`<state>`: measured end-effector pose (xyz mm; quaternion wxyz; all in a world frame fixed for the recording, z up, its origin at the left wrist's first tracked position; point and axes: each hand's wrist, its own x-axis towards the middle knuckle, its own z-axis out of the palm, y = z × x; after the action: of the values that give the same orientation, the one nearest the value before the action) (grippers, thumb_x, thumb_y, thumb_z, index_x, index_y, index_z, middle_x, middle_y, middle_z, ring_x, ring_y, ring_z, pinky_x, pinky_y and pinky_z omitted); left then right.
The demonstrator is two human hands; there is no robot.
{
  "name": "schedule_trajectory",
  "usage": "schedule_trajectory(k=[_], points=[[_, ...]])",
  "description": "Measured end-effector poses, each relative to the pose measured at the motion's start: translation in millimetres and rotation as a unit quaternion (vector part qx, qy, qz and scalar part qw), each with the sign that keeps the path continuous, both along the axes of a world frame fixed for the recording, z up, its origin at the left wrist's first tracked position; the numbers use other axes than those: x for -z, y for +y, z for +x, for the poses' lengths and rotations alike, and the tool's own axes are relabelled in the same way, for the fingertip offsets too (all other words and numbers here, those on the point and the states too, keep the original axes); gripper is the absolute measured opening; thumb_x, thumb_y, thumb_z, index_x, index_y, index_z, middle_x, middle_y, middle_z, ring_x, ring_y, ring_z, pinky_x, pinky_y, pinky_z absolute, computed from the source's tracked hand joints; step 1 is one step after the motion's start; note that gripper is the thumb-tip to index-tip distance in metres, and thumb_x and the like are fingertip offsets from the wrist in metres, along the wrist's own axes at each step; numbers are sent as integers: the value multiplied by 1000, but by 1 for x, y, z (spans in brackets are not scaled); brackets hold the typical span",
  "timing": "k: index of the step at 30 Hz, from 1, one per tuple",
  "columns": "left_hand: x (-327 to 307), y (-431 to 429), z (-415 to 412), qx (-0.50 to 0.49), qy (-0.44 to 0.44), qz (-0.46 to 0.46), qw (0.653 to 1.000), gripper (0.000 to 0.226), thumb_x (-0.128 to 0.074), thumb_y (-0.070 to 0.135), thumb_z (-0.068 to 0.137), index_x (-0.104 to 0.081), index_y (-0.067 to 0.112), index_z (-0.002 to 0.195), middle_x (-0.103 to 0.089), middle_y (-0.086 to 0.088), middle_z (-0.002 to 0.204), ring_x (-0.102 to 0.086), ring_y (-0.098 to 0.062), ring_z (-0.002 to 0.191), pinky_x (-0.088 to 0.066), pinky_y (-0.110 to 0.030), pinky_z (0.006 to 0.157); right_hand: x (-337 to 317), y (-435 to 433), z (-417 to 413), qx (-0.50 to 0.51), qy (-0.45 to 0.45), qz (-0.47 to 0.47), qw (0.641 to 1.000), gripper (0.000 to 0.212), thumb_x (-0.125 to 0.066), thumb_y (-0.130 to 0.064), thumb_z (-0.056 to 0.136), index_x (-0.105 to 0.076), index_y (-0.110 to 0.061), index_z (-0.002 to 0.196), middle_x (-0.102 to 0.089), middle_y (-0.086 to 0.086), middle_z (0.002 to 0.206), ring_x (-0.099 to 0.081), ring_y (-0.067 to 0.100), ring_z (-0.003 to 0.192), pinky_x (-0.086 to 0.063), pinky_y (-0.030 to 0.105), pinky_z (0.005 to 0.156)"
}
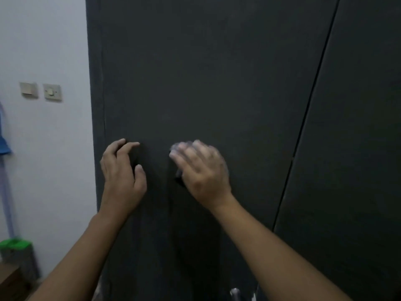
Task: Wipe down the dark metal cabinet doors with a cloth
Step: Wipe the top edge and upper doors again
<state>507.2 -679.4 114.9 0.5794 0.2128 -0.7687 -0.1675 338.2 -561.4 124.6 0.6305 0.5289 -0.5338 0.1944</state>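
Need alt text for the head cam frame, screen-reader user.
Two bare hands work on a dark cabinet door: the left hand curls its fingers around what seems a dark cloth, hard to tell from the door, while the motion-blurred right hand lies against it. A white wall with two switch plates stands left.

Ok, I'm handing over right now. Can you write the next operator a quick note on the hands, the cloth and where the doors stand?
Left hand: fingers curled, pinching the upper edge of what looks like a dark cloth hanging in front of the left cabinet door.
Right hand: blurred, at the cloth's other upper corner; I cannot tell its grip.
Right cabinet door: neither hand touches it.
Done: nothing in view shows which areas are wiped.
Left: probably best to treat both doors as still to wipe.
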Motion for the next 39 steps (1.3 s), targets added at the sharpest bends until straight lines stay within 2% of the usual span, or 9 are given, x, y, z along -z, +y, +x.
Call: schedule_trajectory(k=[6,11,14,17,23,27,30,35,39], points=[[-16,-16,11,-23,-14,16,1000,67,-61,11,93,-28,11,151,-16,-19,156,-19,-34,143,-19,-40,117,57,18,-6,34,150,254,955,37,-47,-26,103,-56,-29,139,-55,-5,143,-51,23,131,-39,43,110],[-14,-26,21,-27,-26,31,999,84,-70,18,89,-18,12,155,-11,-14,158,-16,-31,145,-19,-41,118,-9,22,-13,10,12,21,1000,33,-47,-23,102,-67,-26,129,-63,-2,134,-56,25,126,-39,47,110],[-15,-31,24,6,19,90,996,91,-75,17,85,-17,20,155,-15,-10,157,-21,-29,143,-24,-39,116,-57,-3,-1,9,-90,-125,988,32,-55,-13,98,-69,-21,126,-65,2,130,-54,28,125,-41,50,107],[-19,-46,31,63,63,205,975,82,-68,7,90,-22,26,155,-34,-5,154,-36,-26,140,-34,-41,114,-84,-40,26,-16,-107,-151,983,32,-57,-9,96,-70,-18,124,-66,4,129,-55,29,123,-43,48,104],[-16,-59,44,147,86,216,961,58,-51,-4,92,-53,31,138,-61,10,129,-57,-10,119,-46,-37,106,-66,-81,60,-2,8,57,998,36,-57,-21,97,-63,-21,132,-60,2,137,-50,27,130,-37,45,110],[-24,-62,47,122,80,185,972,40,-48,8,99,-59,28,132,-66,12,117,-63,-10,108,-50,-34,97,-45,-79,56,-1,140,274,951,41,-58,-22,97,-57,-26,138,-52,-1,145,-42,25,137,-33,45,114],[-40,-65,50,99,39,105,989,37,-49,11,100,-53,23,135,-63,9,120,-63,-16,107,-49,-32,92,-71,-74,45,-17,212,340,916,38,-59,-18,98,-60,-28,135,-53,-1,144,-44,26,137,-36,46,112],[-97,-66,49,142,80,121,979,43,-44,3,99,-55,22,136,-61,12,123,-58,-10,112,-49,-34,101,-177,-77,35,-48,107,98,988,36,-52,-13,98,-64,-14,132,-64,5,132,-57,32,122,-44,48,104],[-115,-64,44,178,99,176,963,58,-38,-8,92,-56,24,137,-64,8,126,-58,-13,116,-52,-39,100,-239,-95,62,-35,-11,-6,999,42,-42,-17,94,-63,-12,130,-64,6,130,-56,32,123,-43,46,105]])
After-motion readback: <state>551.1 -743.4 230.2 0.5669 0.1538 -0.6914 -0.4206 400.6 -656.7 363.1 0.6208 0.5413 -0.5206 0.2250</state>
